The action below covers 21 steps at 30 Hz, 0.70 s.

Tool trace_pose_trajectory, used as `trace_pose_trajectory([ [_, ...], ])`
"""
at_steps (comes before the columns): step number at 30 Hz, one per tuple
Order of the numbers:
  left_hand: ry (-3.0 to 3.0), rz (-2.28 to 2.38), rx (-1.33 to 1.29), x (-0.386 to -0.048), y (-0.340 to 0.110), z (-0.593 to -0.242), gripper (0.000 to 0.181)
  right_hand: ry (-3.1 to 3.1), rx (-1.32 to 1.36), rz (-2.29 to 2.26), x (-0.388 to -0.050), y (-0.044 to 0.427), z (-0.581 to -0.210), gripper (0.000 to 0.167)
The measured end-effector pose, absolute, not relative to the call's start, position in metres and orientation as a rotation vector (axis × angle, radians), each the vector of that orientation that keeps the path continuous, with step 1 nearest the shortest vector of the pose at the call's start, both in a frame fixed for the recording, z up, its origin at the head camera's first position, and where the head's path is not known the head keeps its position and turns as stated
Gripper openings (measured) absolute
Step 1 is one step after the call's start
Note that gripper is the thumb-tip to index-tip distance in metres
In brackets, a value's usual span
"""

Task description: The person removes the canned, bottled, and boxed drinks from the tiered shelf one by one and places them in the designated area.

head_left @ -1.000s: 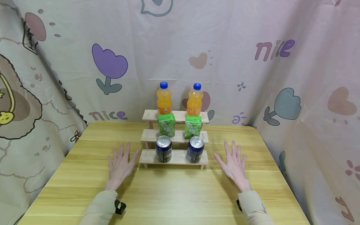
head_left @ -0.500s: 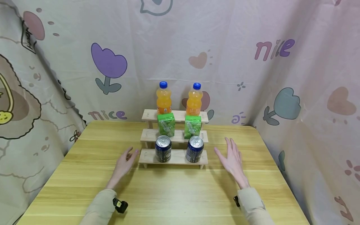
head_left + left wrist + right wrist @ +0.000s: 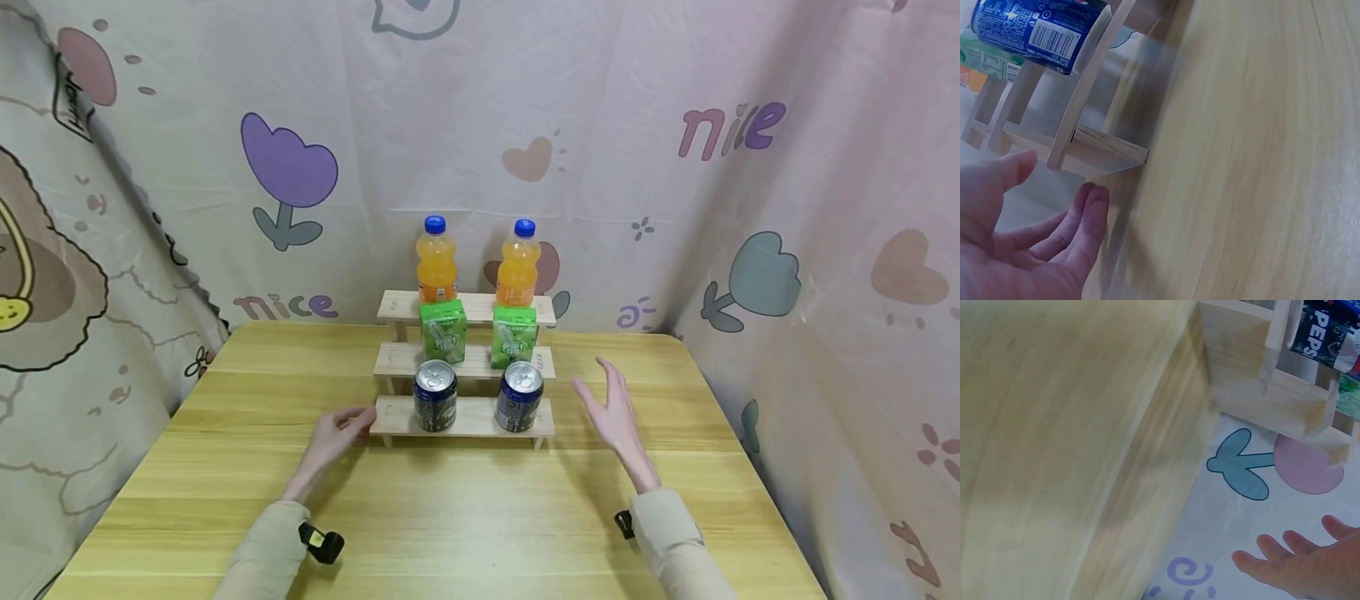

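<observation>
A three-step wooden shelf [image 3: 477,417] bears two dark blue cans [image 3: 435,400] [image 3: 519,400] on the lowest step, two green cartons [image 3: 444,335] [image 3: 513,340] on the middle one and two orange drink bottles [image 3: 437,268] [image 3: 517,271] on top. At the bottom step's left end is my left hand [image 3: 332,442], fingers loosely bent. The left wrist view has its thumb and fingertips [image 3: 1094,195] apart beside the shelf's end [image 3: 1104,150], with no clear contact. My right hand [image 3: 617,421], holding nothing, hovers right of the shelf with its thumb spread from the fingers.
The wooden table [image 3: 465,517] extends in front of the shelf and to both sides. A patterned curtain [image 3: 615,100] hangs behind the table and along its sides. Small black devices [image 3: 324,543] [image 3: 624,524] are worn at both wrists.
My left hand has turned from palm-down with spread fingers and moved right to the shelf's end. The right hand has rotated onto its side, fingers closer together. The shelf's items stay put.
</observation>
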<state>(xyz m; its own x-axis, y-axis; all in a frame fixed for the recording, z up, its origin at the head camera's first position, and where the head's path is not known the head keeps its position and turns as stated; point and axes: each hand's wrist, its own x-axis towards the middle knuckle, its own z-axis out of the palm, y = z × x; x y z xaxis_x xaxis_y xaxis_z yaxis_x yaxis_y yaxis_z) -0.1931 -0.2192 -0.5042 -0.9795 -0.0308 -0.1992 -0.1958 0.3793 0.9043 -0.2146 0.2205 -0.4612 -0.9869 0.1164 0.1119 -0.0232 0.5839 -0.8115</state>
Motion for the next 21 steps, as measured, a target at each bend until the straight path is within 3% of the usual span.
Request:
trace_pose_trajectory([
  [21,2.233,1.905,-0.29,-0.201,-0.215,-0.506,0.048,-2.498,0.03,1.653,-0.231,0.206,-0.418,0.063],
])
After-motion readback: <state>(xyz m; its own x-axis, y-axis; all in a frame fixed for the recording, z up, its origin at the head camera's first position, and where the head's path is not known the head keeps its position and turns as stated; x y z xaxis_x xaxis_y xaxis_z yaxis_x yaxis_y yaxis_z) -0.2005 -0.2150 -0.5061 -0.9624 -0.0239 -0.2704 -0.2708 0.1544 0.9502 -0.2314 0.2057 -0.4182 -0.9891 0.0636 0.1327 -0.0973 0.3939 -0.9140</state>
